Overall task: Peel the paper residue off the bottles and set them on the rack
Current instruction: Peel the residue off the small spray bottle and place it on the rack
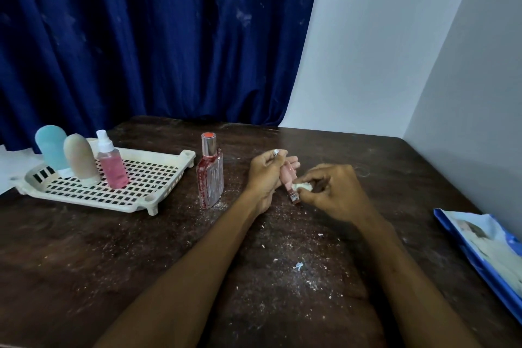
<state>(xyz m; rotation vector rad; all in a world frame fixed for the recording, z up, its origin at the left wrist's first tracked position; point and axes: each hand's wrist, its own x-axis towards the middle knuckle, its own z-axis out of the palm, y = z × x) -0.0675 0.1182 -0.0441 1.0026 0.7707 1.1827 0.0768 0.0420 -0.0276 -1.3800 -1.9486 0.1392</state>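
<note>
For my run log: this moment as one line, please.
left hand: holds small pink bottle | right hand: pinches paper residue on it | rack: three bottles | red bottle: on table

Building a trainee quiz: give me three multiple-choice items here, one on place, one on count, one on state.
1. The red-capped bottle stands: A) on the rack; B) on the table beside the rack; C) in a hand.
2. Bottles on the rack: A) three; B) two; C) five.
3. The small pink bottle is: A) lying on the table; B) on the rack; C) in the left hand.
Key: B, it stands on wood beside the rack; A, blue bottle, beige bottle, spray bottle; C, the left hand grips it while the right hand pinches paper.
</note>
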